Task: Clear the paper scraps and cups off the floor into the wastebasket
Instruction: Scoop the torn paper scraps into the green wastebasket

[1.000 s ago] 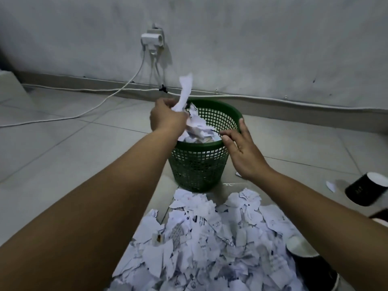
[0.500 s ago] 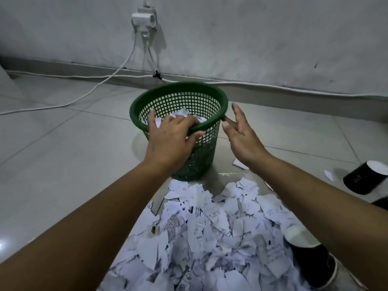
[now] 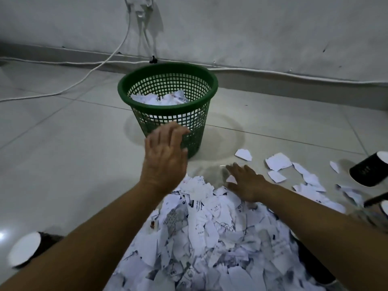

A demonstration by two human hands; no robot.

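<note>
- Paper scraps [image 3: 212, 234]: big heap is lying on the floor right in front of you, btwn your forearms; loose bits [image 3: 278, 161] are sitting further right, apart from the heap.
- Wastebasket [image 3: 168, 106]: green mesh, standing upright just beyond the heap; it's already holding some white scraps [image 3: 159, 99] inside, below the rim.
- Your left hand [image 3: 164, 156]: it's hovering w/ fingers spread and relaxed, gripping nothing, over the heap's far edge and in front of the basket's lower wall; can't tell if it's touching the mesh.
- Your right hand [image 3: 245, 183]: it's lying flat, palm down, fingers straight, at the heap's far right edge; nothing pinched, a small scrap [image 3: 231, 179] is showing beside the thumb.
- Cups: one black cup [image 3: 369, 172] is lying tipped at the right edge; another [image 3: 25, 252], white inside, is lying on its side at bottom left.
- White cables [image 3: 88, 80] are running along the floor and up the wall behind the basket.
</note>
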